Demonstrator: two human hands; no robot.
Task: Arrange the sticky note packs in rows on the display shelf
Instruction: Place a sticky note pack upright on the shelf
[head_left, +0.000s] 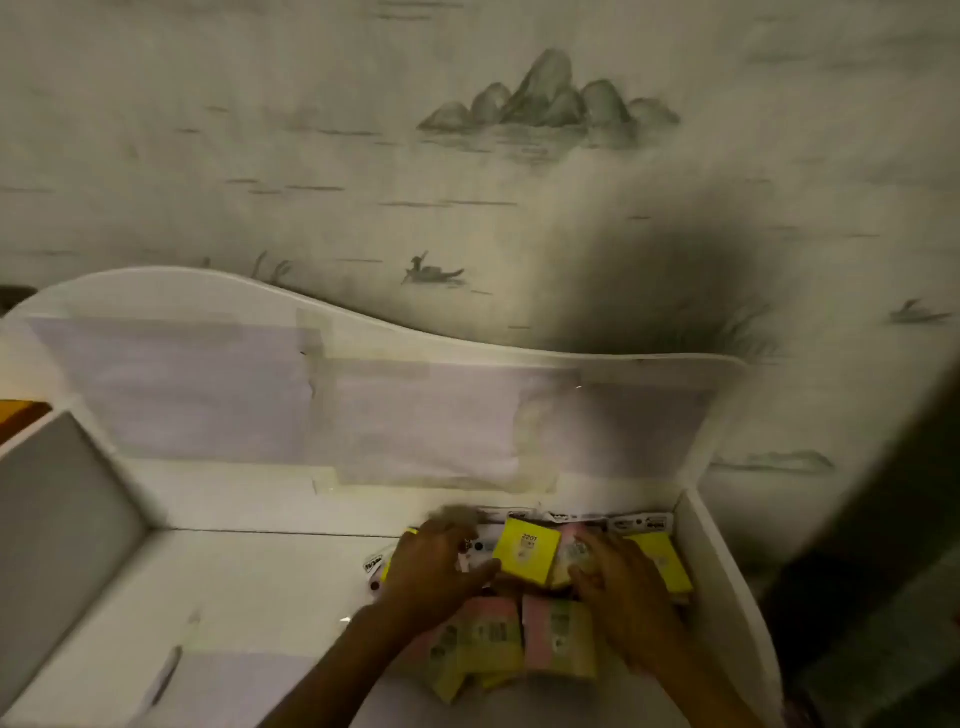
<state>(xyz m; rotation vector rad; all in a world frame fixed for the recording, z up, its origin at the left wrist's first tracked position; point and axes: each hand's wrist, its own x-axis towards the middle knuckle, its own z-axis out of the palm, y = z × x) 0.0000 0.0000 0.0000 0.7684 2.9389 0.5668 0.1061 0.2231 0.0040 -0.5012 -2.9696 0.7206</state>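
Head view: both hands reaching into right end of white display shelf (260, 571). Left hand (434, 566) lying palm-down, fingers spread, resting on sticky note packs (498, 639) (pink and yellow, jumbled in heap). Right hand (623, 587) lying on same heap, fingers loosely spread; grip unclear through blur. One yellow pack (525, 553) sitting tilted between hands, left thumb touching it. Ink-landscape wallpaper (545, 98) rising behind shelf.

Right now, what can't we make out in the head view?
- Packs under the left hand and right hand: the hands hide them.
- Printing on the yellow pack between them: blurred, too small.
- Near edge of the white shelf: cut off by the frame's bottom.
- Right side: dark and blurred.
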